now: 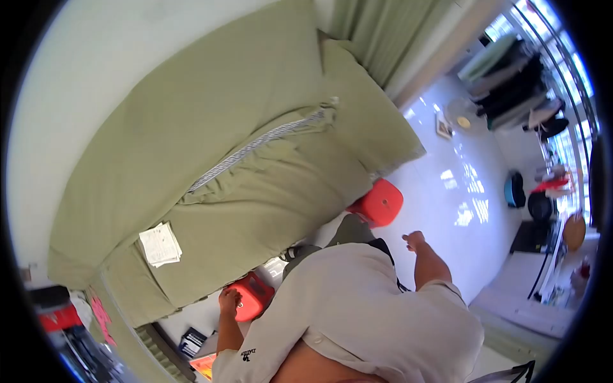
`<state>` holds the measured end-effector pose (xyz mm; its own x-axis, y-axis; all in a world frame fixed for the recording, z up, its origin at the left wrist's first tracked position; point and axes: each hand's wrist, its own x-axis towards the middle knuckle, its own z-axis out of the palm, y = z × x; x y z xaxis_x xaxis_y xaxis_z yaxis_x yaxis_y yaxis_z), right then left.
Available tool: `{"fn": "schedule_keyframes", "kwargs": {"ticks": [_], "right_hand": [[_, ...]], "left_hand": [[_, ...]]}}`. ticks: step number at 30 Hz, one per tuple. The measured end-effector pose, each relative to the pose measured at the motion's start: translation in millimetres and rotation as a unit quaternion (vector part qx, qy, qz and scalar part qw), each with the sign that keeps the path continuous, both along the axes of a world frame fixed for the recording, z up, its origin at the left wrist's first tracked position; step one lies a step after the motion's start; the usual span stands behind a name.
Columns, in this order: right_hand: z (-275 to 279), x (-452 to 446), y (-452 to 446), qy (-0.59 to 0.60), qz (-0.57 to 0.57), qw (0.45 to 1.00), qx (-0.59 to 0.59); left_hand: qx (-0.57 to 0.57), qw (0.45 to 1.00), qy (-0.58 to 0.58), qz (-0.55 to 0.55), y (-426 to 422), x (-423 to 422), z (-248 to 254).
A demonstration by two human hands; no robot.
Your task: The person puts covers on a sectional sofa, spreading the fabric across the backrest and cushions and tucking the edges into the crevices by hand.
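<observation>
Left arm: my forearm [230, 333] hangs down beside my body.
Left hand [230, 299]: fingers bent inward; how tightly, I can't tell.
Right arm: bent at the elbow, held out from my side, forearm [431, 264] bare.
Right hand [414, 240]: loosely curled, knuckles forward, fine detail blurred.

We observe a green-covered sofa [268, 204] standing against a pale wall [115, 57]. We find a green curtain [383, 35] beside its far end. The glossy white floor [434, 204] reflects daylight; barred windows [580, 67] occupy the right side.
</observation>
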<state>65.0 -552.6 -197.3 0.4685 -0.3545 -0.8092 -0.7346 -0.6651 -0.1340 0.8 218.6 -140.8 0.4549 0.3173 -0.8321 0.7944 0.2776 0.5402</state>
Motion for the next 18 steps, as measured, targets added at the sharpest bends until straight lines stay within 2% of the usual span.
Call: {"fn": "schedule_keyframes", "kwargs": {"ticks": [1, 3, 6, 7, 8, 9, 10, 12, 14, 15, 16, 17, 18], "right_hand": [[30.1, 4.1, 21.7, -0.002, -0.118, 0.993, 0.013], [54.7, 0.9, 24.0, -0.018, -0.191, 0.980, 0.060], [17.9, -26.0, -38.2, -0.014, -0.199, 0.976, 0.084], [8.2, -25.5, -69.7, -0.043, 0.035, 0.998, 0.030], [-5.4, -35.3, -102.0, -0.066, 0.268, 0.961, -0.022], [-16.6, -49.9, -123.4, -0.088, 0.482, 0.869, -0.068], [-16.5, -57.9, -137.7, -0.080, 0.435, 0.892, -0.095], [1.0, -56.1, -157.2, -0.064, 0.380, 0.910, -0.152], [-2.4, -58.4, -169.5, -0.097, 0.372, 0.915, -0.120], [-2.9, -66.2, -178.4, -0.112, 0.367, 0.918, -0.103], [-64.0, -90.4, -201.0, -0.185, 0.228, 0.956, -0.012], [-126.8, -115.3, -225.1, -0.262, 0.091, 0.957, 0.086], [-133.3, -116.9, -219.3, -0.274, 0.077, 0.954, 0.091]], "left_hand": [[0.004, 1.000, 0.010, -0.004, -11.1, 10.4, 7.1], [0.014, 1.000, 0.021, -0.003, -45.0, 29.8, 21.2], [-0.026, 0.998, 0.015, -0.061, -115.1, 33.4, 18.2], [-0.048, 0.996, 0.008, -0.078, -142.8, 34.1, 16.8], [-0.044, 0.981, -0.104, -0.159, -156.1, 15.7, -23.5], [-0.068, 0.970, -0.121, -0.200, -173.7, 4.4, -34.0], [-0.092, 0.957, -0.138, -0.239, -191.2, -7.0, -44.7], [-0.102, 0.957, -0.045, -0.269, -238.6, 8.5, -27.2], [-0.006, 0.940, 0.009, -0.341, -259.5, 15.2, -15.0], [-0.029, 0.954, 0.010, -0.299, -266.3, 20.3, -7.9], [-0.053, 0.965, 0.010, -0.258, -273.4, 27.1, 10.3], [-0.076, 0.973, 0.011, -0.217, -275.4, 32.7, 21.9], [-0.063, 0.964, 0.044, -0.255, -266.1, 39.5, 23.7]]}}
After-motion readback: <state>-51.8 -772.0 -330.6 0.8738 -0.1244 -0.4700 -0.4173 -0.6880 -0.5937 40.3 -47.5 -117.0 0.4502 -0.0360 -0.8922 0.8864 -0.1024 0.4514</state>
